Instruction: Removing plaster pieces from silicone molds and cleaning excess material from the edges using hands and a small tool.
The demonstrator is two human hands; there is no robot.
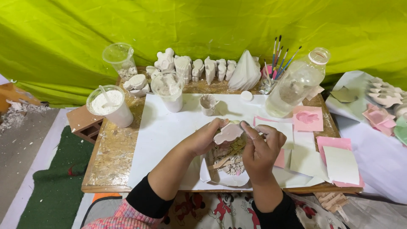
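Hands both clamped on one pale plaster cast over a scrap-filled bowl; trimming looks midway, finished figures lined up behind.

Plaster casting: edges covered by hands. Bowl: rim partly behind right hand. Moulds: cut off at right edge. Figurines: shapes too small to tell.

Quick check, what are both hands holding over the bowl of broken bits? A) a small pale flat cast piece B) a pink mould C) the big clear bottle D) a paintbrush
A: the left hand and right hand pinch a small pale cast piece between them above the bowl of rubble.
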